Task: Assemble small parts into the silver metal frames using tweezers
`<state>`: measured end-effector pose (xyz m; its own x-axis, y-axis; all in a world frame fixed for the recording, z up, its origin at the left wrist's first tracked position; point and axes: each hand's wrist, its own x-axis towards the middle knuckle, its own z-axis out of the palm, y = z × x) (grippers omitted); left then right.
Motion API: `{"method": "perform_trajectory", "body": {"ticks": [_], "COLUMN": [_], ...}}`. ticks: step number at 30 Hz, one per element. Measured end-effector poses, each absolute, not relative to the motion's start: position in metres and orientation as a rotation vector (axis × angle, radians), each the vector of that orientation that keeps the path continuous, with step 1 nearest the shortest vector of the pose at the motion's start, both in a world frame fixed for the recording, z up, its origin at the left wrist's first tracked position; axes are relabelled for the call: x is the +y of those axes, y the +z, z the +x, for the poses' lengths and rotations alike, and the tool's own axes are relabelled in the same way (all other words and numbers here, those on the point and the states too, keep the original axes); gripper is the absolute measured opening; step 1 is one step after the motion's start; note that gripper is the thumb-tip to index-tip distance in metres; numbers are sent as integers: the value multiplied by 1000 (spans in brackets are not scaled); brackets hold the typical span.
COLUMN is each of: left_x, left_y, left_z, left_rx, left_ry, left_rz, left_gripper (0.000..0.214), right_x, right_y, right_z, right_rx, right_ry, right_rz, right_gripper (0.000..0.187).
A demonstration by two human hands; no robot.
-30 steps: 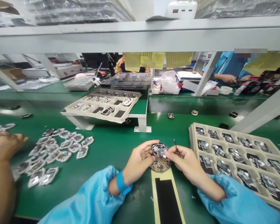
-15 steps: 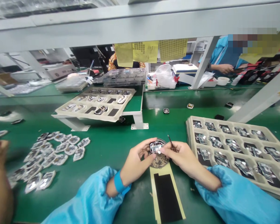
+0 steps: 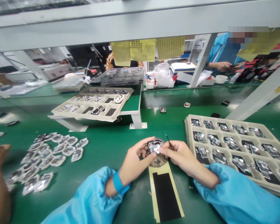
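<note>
My left hand [image 3: 135, 159] is closed on a small square watch case [image 3: 154, 146], gripping its left side with thumb and fingers. Electronic parts show inside the case's light rim. Opposite it, my right hand [image 3: 180, 157] pinches a thin dark pen-like tool [image 3: 169, 140] that slants up and away from the fingers. The right thumb and fingertips meet the case's lower right corner. Directly beneath both hands lies a round dish [image 3: 160, 161] full of tiny brown and grey bits. A yellow-edged sheet with a black panel [image 3: 166, 194] extends from the dish towards me.
On the right stands a beige compartment tray [image 3: 226, 129] of circuit boards. Several watch cases [image 3: 45, 152] lie grouped on the left, beside another person's blurred arm [image 3: 0, 174]. Behind, a raised stand [image 3: 136, 119] carries another parts tray [image 3: 84, 116]. A slanted white post [image 3: 259, 91] rises at right.
The whole view has shifted slightly. My hands keep the same grip on the case and the tool. At the far left, the other person's hand has moved a little.
</note>
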<state>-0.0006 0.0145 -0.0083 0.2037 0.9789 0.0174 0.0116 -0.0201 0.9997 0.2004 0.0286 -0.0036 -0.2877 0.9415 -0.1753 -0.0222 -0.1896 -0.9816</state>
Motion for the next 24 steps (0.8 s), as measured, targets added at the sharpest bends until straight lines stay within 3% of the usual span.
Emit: {"method": "perform_trajectory", "body": {"ticks": [24], "left_x": [16], "left_y": [-10], "left_z": [-2], "left_rx": [1179], "left_ry": [1011], "left_rz": [1466], "left_gripper": [56], "right_x": [30], "right_y": [-2], "right_z": [199], "right_rx": [-1214], "right_ry": [1636], "right_rz": [-1195], "right_gripper": [33]}}
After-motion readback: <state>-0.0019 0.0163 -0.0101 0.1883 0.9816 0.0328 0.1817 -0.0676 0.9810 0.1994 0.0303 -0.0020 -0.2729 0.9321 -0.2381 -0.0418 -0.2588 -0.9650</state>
